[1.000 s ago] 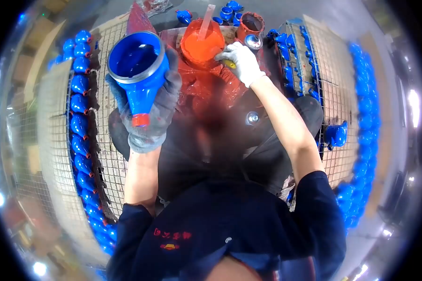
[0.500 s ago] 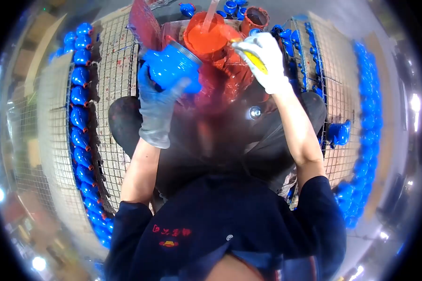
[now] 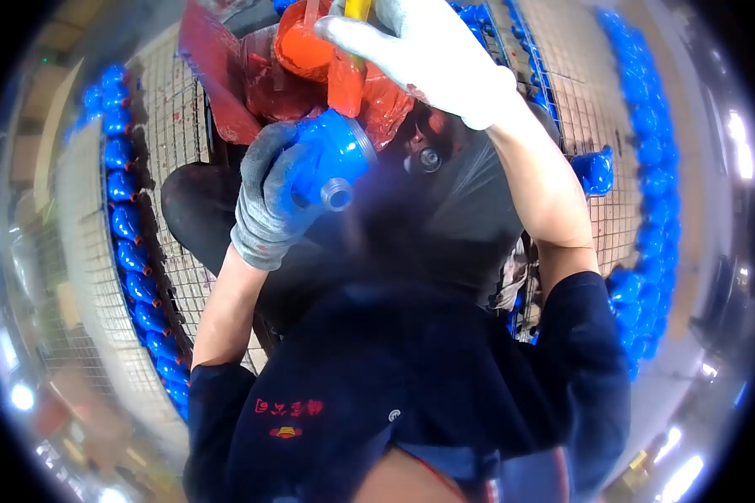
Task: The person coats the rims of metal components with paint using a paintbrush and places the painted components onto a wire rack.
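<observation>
My left hand (image 3: 267,199), in a grey glove, is wrapped round a glossy blue fitting (image 3: 327,151) with threaded ends, one of them facing me. In a white glove, my right hand (image 3: 436,54) grips a paintbrush (image 3: 346,84) by its yellow handle. The brush points downward, its head coated in orange-red paint, and its tip is at the fitting's upper rim; whether they touch I cannot tell. Just behind the brush stands a tub of orange-red paint (image 3: 302,52) with a stick in it.
A red-stained board (image 3: 218,75) leans left of the tub. Rows of blue fittings (image 3: 126,222) line the mesh rack on the left, and more blue fittings (image 3: 646,151) stand along the right. A single blue fitting (image 3: 594,170) sits on the right-hand mesh.
My left hand has turned the fitting, so a threaded opening now faces me. My right hand has brought the brush from beside the tub down and left to the fitting. The view has shifted.
</observation>
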`<action>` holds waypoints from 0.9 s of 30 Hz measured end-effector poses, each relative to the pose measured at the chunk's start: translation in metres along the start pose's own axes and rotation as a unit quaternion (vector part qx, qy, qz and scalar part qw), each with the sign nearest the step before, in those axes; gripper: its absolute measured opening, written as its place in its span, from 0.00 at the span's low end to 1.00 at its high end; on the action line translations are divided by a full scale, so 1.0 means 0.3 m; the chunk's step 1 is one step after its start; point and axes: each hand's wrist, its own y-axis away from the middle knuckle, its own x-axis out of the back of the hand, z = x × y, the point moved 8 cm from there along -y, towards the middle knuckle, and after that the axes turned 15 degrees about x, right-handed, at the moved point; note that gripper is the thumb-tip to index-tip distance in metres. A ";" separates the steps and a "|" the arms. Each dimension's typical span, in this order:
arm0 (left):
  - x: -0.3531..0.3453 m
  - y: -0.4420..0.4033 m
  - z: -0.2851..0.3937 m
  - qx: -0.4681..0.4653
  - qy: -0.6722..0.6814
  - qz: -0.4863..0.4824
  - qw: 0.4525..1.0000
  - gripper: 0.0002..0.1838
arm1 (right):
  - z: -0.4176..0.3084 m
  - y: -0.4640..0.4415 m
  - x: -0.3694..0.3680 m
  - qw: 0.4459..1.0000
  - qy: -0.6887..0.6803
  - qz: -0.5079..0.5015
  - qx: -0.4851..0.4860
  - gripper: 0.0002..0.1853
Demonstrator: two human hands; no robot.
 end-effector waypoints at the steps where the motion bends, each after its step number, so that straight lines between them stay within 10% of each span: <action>1: -0.001 0.001 0.007 0.002 -0.005 -0.004 1.000 0.43 | -0.012 0.008 0.003 0.999 -0.007 -0.016 -0.041 0.19; 8: 0.027 -0.019 0.017 0.073 -0.012 0.019 0.997 0.49 | -0.019 0.104 -0.021 0.994 0.035 0.028 0.099 0.19; 13: 0.028 0.004 -0.110 0.303 0.152 -0.007 0.941 0.53 | -0.054 0.183 -0.059 0.981 -0.013 0.090 0.170 0.10; 19: -0.008 0.000 -0.180 0.486 0.569 -0.014 0.663 0.46 | -0.145 0.220 -0.082 0.912 0.106 0.052 0.392 0.22; 27: 0.011 -0.011 -0.173 0.512 0.762 -0.065 0.392 0.46 | -0.071 0.214 -0.082 0.921 0.038 0.052 0.384 0.19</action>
